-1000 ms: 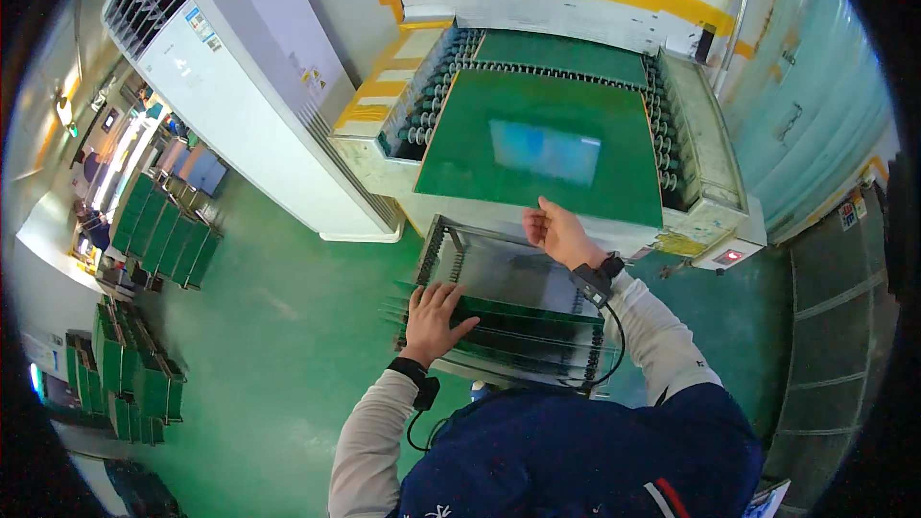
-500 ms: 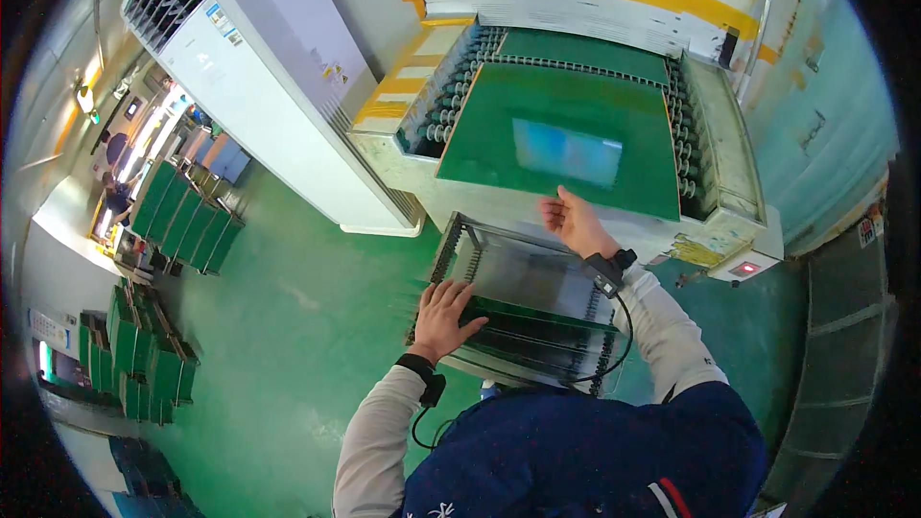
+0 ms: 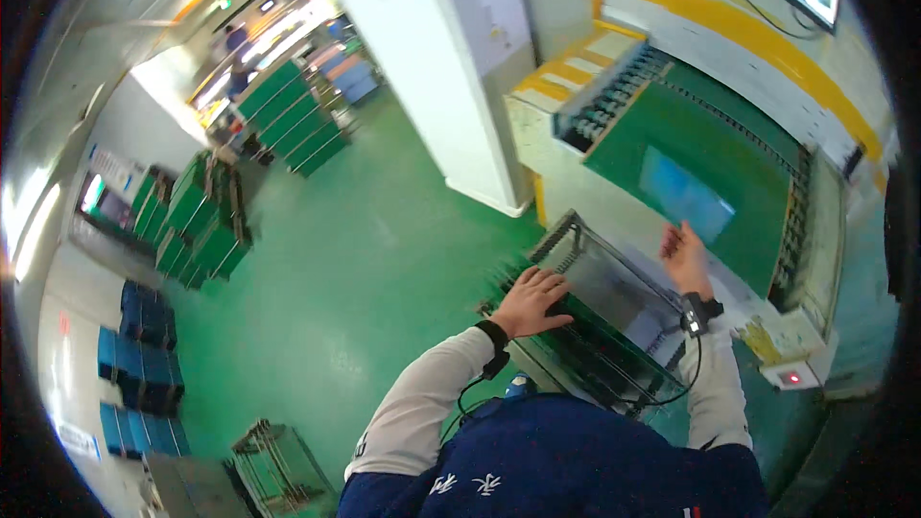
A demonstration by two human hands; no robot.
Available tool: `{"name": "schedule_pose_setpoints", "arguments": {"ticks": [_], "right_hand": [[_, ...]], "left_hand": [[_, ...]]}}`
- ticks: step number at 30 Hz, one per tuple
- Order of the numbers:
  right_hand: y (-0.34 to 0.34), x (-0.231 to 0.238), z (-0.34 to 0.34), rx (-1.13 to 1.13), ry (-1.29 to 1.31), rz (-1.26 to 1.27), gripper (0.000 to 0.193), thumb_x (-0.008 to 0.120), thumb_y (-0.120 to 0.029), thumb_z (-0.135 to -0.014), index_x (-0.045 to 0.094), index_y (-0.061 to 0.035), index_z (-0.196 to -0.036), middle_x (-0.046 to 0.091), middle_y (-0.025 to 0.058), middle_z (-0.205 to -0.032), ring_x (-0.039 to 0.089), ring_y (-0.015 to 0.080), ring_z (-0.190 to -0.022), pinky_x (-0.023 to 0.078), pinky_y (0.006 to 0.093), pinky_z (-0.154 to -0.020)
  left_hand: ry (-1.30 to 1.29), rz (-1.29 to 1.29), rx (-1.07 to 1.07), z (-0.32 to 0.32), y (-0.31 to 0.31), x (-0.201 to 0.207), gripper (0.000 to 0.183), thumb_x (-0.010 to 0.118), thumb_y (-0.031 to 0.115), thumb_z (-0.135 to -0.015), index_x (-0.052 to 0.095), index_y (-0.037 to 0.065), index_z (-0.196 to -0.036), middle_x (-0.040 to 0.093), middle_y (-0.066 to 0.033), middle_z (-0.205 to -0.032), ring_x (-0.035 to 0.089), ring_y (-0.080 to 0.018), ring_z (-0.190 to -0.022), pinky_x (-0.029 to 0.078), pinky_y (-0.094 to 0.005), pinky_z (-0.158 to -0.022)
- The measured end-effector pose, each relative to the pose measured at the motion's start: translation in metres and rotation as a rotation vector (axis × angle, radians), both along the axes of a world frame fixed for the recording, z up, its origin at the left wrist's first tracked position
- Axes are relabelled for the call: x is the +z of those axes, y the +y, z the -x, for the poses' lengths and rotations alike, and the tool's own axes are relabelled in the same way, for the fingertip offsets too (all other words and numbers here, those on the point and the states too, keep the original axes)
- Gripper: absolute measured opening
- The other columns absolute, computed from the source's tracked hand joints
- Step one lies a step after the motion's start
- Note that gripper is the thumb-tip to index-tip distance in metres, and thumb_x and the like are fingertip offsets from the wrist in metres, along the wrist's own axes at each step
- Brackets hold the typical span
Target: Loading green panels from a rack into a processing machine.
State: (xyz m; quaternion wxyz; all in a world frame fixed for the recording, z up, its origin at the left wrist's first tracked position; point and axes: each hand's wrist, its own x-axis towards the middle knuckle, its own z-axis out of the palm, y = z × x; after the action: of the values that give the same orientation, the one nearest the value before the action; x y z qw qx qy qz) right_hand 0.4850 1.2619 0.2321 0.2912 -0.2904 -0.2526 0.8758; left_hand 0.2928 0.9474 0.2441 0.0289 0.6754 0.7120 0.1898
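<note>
My left hand [image 3: 532, 304] lies with its fingers spread over the near left edge of a metal slotted rack [image 3: 628, 273]. Dark green panels [image 3: 604, 345] stand in the rack's near part, right beside that hand. My right hand [image 3: 686, 264] is in the air by the near edge of a large green board [image 3: 662, 134]. Its fingers are loosely bent, with nothing seen in them. The board lies flat on the rollers [image 3: 609, 101] of a conveyor machine, and a bluish reflection shows on it. Both wrists wear black bands with cables.
A tall white cabinet-like air conditioner [image 3: 413, 48] stands left of the machine. Stacked green panels [image 3: 293, 120] and blue stacks [image 3: 144, 355] line the left side. An empty metal rack [image 3: 278, 465] stands at the lower left. A red-lit switch box [image 3: 791, 377] sits at the machine's corner.
My view has swung left, so the machine and rack appear farther right and tilted. My left hand stays on the rack edge; my right hand remains near the board's edge.
</note>
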Motion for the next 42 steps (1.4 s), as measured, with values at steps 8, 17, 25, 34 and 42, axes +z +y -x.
{"name": "schedule_pose_setpoints", "arguments": {"ticks": [8, 17, 25, 34, 42], "right_hand": [[-0.010, 0.010, 0.012, 0.055, -0.098, -0.080, 0.036, 0.061, -0.043, -0.093, 0.064, -0.0073, -0.093, 0.063, 0.0008, -0.077, 0.058, 0.0140, -0.066, 0.045, 0.0285, -0.060], [-0.091, 0.000, 0.003, 0.788, -0.654, -0.841, 0.033, 0.061, -0.036, -0.092, 0.068, -0.0034, -0.097, 0.067, 0.0049, -0.083, 0.061, 0.0133, -0.074, 0.048, 0.0291, -0.065], [-0.141, -0.019, -0.005, 0.912, -0.786, -1.054, 0.040, 0.062, -0.033, -0.091, 0.067, 0.0040, -0.105, 0.068, 0.0059, -0.089, 0.060, 0.0159, -0.080, 0.047, 0.0326, -0.072], [-0.159, -0.034, -0.007, 0.628, -1.024, -1.360, 0.048, 0.056, -0.042, -0.091, 0.064, 0.0043, -0.087, 0.063, 0.0210, -0.077, 0.059, 0.0329, -0.071, 0.043, 0.0416, -0.067], [-0.159, -0.047, -0.007, 0.611, -0.969, -1.367, 0.050, 0.057, -0.045, -0.090, 0.064, 0.0044, -0.085, 0.061, 0.0169, -0.072, 0.058, 0.0302, -0.069, 0.042, 0.0411, -0.065]], "left_hand": [[-0.016, -0.041, 0.017, 0.002, -0.013, -0.004, 0.065, 0.060, 0.053, -0.084, 0.051, 0.010, -0.132, 0.051, -0.0110, -0.134, 0.040, -0.0292, -0.132, 0.023, -0.0482, -0.114], [-0.016, -0.069, -0.014, 0.004, -0.010, -0.004, 0.069, 0.060, 0.056, -0.083, 0.051, 0.007, -0.132, 0.051, -0.0115, -0.133, 0.039, -0.0296, -0.132, 0.024, -0.0474, -0.113], [-0.048, -0.061, 0.003, 0.008, -0.025, -0.007, 0.073, 0.059, 0.058, -0.083, 0.048, 0.009, -0.136, 0.047, -0.0121, -0.140, 0.036, -0.0316, -0.135, 0.023, -0.0480, -0.114], [-0.082, -0.165, -0.027, 0.010, -0.038, -0.009, 0.071, 0.066, 0.049, -0.081, 0.046, 0.010, -0.137, 0.039, -0.0144, -0.145, 0.034, -0.0360, -0.135, 0.026, -0.0498, -0.113], [-0.137, -0.254, 0.010, 0.011, -0.052, -0.007, 0.071, 0.073, 0.044, -0.075, 0.049, 0.009, -0.132, 0.045, -0.0154, -0.135, 0.041, -0.0358, -0.127, 0.033, -0.0474, -0.108]]}}
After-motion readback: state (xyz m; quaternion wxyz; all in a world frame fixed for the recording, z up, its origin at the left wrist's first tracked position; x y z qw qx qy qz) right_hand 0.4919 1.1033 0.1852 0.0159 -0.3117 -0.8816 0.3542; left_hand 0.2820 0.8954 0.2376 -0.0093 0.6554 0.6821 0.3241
